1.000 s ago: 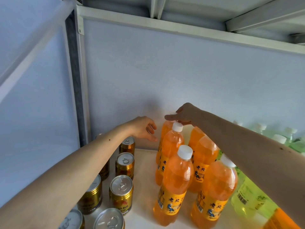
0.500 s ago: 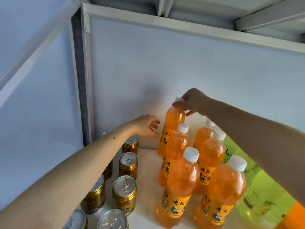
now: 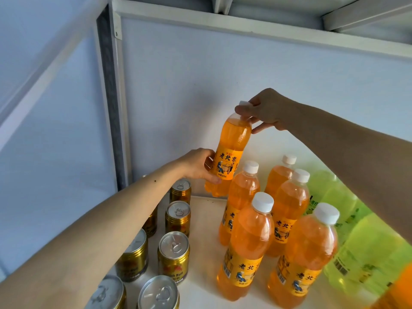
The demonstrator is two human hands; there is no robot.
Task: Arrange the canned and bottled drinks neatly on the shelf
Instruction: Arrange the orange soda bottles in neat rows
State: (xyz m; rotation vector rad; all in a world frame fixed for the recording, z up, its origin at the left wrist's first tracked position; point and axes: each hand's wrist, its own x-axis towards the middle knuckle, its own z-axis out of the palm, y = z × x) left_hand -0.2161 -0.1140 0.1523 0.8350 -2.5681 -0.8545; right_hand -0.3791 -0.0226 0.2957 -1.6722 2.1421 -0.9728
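My right hand (image 3: 265, 110) reaches forward with the arm stretched, and its fingers (image 3: 242, 111) pinch the white cap of an orange plastic drink bottle (image 3: 231, 150). My left hand (image 3: 198, 166) curls around the yellow label lower down. I hold the bottle lifted above the white shelf (image 3: 202, 228), slightly tilted, behind the other orange bottles (image 3: 247, 246) and beside the gold cans (image 3: 175, 255).

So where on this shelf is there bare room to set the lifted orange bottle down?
A bare strip of shelf runs between the gold cans and the standing orange bottles, widest at the back wall under the lifted bottle. Orange and green bottles crowd the right.
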